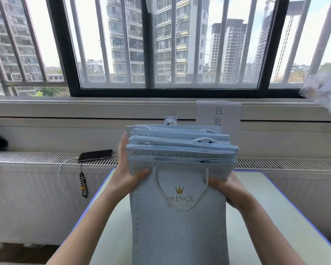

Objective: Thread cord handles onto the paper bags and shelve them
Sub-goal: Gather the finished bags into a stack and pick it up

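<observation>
Left grip [127, 169] and right grip [226, 186] clamped on upright paper bags [180, 230], thumbs in front

Nearest pale-blue paper bag [178, 226]: gold crown above "PRINCE". White paper sign [218, 114] on the far wall under the window: "包装".
</observation>
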`<state>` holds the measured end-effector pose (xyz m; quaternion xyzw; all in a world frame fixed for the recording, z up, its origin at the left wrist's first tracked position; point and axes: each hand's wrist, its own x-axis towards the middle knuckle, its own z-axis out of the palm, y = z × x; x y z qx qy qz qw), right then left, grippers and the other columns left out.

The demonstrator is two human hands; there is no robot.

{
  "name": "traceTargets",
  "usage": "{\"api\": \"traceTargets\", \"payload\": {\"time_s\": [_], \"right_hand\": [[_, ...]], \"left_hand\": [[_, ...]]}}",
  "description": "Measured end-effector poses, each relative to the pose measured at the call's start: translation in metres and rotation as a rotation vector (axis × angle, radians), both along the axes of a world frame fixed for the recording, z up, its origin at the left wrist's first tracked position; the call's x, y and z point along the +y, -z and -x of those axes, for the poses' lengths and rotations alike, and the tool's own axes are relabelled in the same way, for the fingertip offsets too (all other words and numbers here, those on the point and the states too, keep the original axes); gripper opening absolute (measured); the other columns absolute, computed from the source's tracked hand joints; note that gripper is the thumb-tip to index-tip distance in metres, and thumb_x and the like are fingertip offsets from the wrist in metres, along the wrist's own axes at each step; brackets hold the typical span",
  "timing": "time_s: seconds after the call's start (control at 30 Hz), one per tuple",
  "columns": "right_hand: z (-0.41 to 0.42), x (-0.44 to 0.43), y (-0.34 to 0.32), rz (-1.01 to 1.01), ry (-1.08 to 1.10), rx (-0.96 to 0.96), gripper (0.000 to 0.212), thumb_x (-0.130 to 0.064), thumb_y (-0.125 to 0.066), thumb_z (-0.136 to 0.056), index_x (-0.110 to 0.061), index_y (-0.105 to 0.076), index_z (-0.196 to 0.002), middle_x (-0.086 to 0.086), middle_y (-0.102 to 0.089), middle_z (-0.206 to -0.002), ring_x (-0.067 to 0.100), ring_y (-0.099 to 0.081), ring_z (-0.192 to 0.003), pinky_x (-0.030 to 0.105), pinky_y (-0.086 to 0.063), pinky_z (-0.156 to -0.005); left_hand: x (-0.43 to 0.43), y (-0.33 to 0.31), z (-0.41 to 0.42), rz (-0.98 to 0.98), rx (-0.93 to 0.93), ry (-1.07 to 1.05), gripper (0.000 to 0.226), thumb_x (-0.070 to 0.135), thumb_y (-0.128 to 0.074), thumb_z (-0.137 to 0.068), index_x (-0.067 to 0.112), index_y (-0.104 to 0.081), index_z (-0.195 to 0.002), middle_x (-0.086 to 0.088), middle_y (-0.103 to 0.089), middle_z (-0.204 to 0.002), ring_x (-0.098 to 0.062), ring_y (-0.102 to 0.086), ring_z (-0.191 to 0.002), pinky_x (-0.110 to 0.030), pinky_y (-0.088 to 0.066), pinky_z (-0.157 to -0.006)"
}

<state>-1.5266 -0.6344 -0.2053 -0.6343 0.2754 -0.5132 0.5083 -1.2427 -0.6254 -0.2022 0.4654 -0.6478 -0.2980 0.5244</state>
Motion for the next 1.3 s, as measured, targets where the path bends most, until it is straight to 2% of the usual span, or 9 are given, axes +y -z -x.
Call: {"api": "traceTargets", "payload": {"time_s": [0.17, 0.23, 0.37, 0.57, 0.83, 1.0, 1.07, 1.2, 1.3], "right_hand": [[0.004, 0.001, 0.005, 0.001, -0.034, -0.018, 0.053, -0.021, -0.076, -0.059, -0.016, -0.068, -0.111, 0.010, -0.069, -0.112, 0.029, -0.065, -0.105, 0.037, -0.054, -0.079], [0.006, 0.000, 0.006, -0.003, -0.020, -0.005, 0.060, -0.025, -0.081, -0.057, -0.014, -0.066, -0.114, 0.011, -0.068, -0.114, 0.030, -0.064, -0.107, 0.040, -0.054, -0.082], [0.006, 0.000, 0.007, 0.011, 0.013, 0.045, 0.079, -0.045, -0.087, -0.055, -0.011, -0.059, -0.120, 0.011, -0.067, -0.117, 0.031, -0.063, -0.109, 0.042, -0.055, -0.084], [-0.002, 0.010, 0.011, -0.010, -0.017, -0.016, 0.066, -0.040, -0.090, -0.045, -0.017, -0.070, -0.103, 0.005, -0.072, -0.104, 0.022, -0.068, -0.096, 0.031, -0.055, -0.071], [-0.001, 0.015, -0.006, 0.126, 0.113, 0.048, 0.057, -0.025, -0.078, -0.055, -0.015, -0.061, -0.109, -0.007, -0.073, -0.100, 0.009, -0.068, -0.094, 0.020, -0.052, -0.072], [0.002, 0.014, -0.012, 0.152, 0.187, 0.026, 0.077, -0.057, -0.085, -0.046, -0.018, -0.061, -0.107, -0.010, -0.073, -0.096, 0.007, -0.067, -0.091, 0.021, -0.052, -0.071], [-0.003, 0.014, -0.002, 0.139, 0.234, -0.027, 0.071, -0.045, -0.080, -0.054, -0.010, -0.059, -0.112, -0.006, -0.072, -0.097, 0.011, -0.067, -0.092, 0.023, -0.052, -0.071], [-0.021, 0.021, 0.015, 0.127, 0.452, -0.045, 0.066, -0.049, -0.066, -0.054, -0.013, -0.059, -0.109, -0.009, -0.069, -0.089, -0.003, -0.065, -0.079, 0.014, -0.049, -0.063], [-0.025, 0.021, 0.018, 0.083, 0.561, 0.017, 0.060, -0.058, -0.062, -0.053, -0.025, -0.059, -0.103, -0.014, -0.066, -0.089, -0.008, -0.062, -0.074, 0.011, -0.047, -0.060]], "left_hand": [[-0.013, -0.006, 0.001, -0.008, 0.108, 0.070, 0.143, 0.072, -0.077, -0.041, 0.023, -0.002, -0.152, 0.006, -0.045, -0.139, 0.014, -0.051, -0.111, -0.005, -0.043, -0.081], [-0.017, -0.003, -0.002, 0.006, 0.096, 0.087, 0.146, 0.077, -0.077, -0.033, 0.023, -0.011, -0.151, 0.009, -0.052, -0.133, 0.010, -0.053, -0.112, -0.008, -0.046, -0.082], [-0.018, 0.004, 0.002, 0.019, 0.206, 0.066, 0.088, 0.042, -0.075, -0.042, 0.018, -0.049, -0.122, 0.011, -0.071, -0.095, -0.006, -0.066, -0.090, -0.018, -0.053, -0.069], [-0.004, 0.001, 0.002, -0.112, 0.264, 0.210, 0.117, 0.067, -0.086, -0.029, 0.015, -0.046, -0.126, 0.005, -0.071, -0.101, -0.012, -0.067, -0.094, -0.026, -0.054, -0.075], [0.017, -0.004, 0.019, -0.021, 0.404, 0.235, 0.104, 0.068, -0.084, -0.031, 0.016, -0.050, -0.115, 0.008, -0.073, -0.090, -0.010, -0.069, -0.082, -0.023, -0.054, -0.065], [0.013, -0.008, 0.024, 0.102, 0.336, 0.146, 0.118, 0.073, -0.078, -0.049, 0.006, -0.035, -0.137, 0.014, -0.069, -0.106, -0.006, -0.064, -0.101, -0.021, -0.051, -0.078], [0.014, 0.000, 0.033, 0.127, 0.346, 0.060, 0.112, 0.074, -0.072, -0.057, 0.007, -0.035, -0.138, 0.020, -0.068, -0.106, 0.000, -0.062, -0.101, -0.016, -0.049, -0.079], [0.015, 0.015, 0.044, 0.229, 0.298, -0.145, 0.047, 0.057, -0.051, -0.073, 0.039, -0.044, -0.116, 0.035, -0.062, -0.100, 0.018, -0.054, -0.095, -0.004, -0.039, -0.079], [0.013, 0.019, 0.042, 0.223, 0.283, -0.178, 0.063, 0.064, -0.057, -0.072, 0.028, -0.048, -0.123, 0.015, -0.061, -0.112, 0.010, -0.056, -0.101, -0.008, -0.041, -0.083]]}}
